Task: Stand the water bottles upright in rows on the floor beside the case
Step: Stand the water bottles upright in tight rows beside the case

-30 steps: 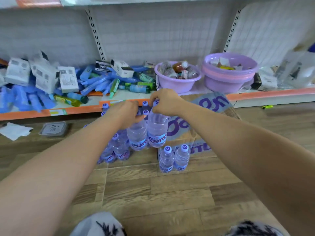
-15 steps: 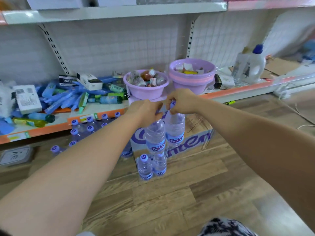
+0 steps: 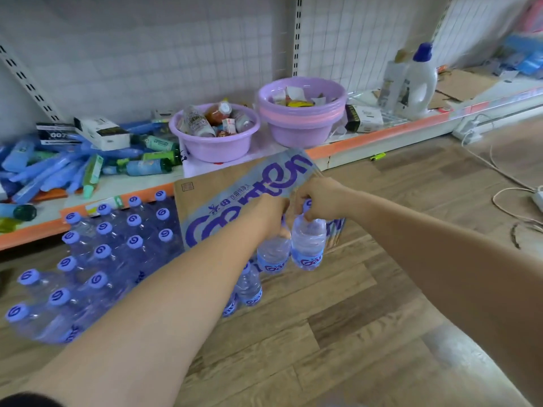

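Bottles (image 3: 308, 245) hanging from both hands (image 3: 320, 198)

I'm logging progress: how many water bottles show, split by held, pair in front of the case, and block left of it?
Held bottles: 2, one in left hand, one in right hand
Pair before the case: 2
Block left of it: 16 caps visible
Total: 20
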### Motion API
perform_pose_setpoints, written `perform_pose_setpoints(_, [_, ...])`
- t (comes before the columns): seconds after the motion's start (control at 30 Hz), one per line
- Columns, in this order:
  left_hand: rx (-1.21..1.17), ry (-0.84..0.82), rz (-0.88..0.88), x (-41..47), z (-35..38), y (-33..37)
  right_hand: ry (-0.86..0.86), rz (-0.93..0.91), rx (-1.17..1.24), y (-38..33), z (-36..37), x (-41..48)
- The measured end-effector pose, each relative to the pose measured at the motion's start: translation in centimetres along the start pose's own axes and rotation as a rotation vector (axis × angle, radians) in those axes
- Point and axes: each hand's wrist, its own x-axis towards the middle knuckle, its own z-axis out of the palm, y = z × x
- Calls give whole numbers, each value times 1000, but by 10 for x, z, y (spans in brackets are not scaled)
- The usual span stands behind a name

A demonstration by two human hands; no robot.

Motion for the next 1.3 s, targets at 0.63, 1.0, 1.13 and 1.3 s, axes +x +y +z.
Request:
perform_pose_setpoints(0.63, [-11, -128, -116, 37, 116, -37, -133, 4, 94, 37, 116, 60])
perform_pose_setpoints(1.0, [38, -20, -142, 31, 129, -33, -72, 86, 89, 43, 141, 56])
perform_pose_setpoints(1.13, [69, -28, -133, 26, 121, -31, -75, 131, -72, 34, 143, 48])
perform_pose_setpoints(1.3, [71, 140, -129, -2, 87, -55, -83, 185, -216, 0, 127, 45])
